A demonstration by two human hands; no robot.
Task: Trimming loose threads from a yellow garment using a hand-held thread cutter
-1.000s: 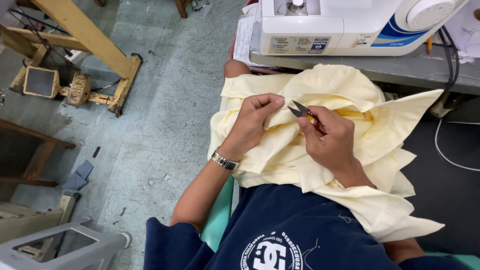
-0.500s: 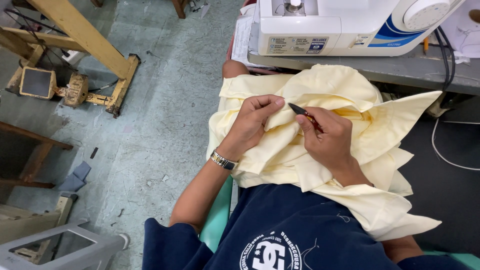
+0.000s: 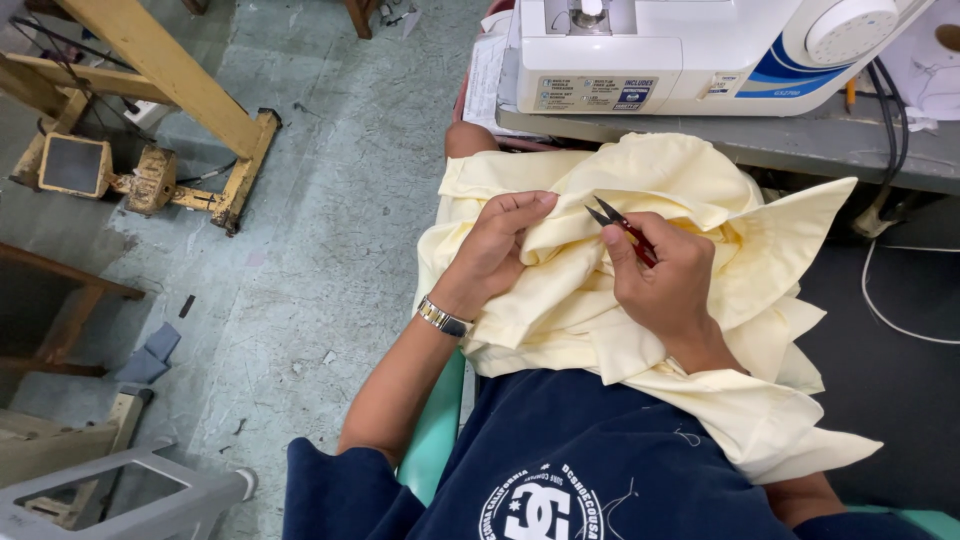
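two hands on yellow fabric (image 3: pixel 640 300); right hand (image 3: pixel 665 285) grips snips (image 3: pixel 618 225)

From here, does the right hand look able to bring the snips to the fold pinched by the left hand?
Probably yes: the right hand holds the thread snips with tips open, close to the left hand on the yellow fabric; nothing lies between them.

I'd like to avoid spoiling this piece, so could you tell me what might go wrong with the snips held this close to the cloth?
1. The thread snips in the right hand have their blades parted just above the pale yellow fabric; they might nick the cloth.
2. The left hand pinches a fold beside the blade tips, so its fingers could get pricked.
3. The fabric is bunched on the lap, so a hidden layer might be caught.
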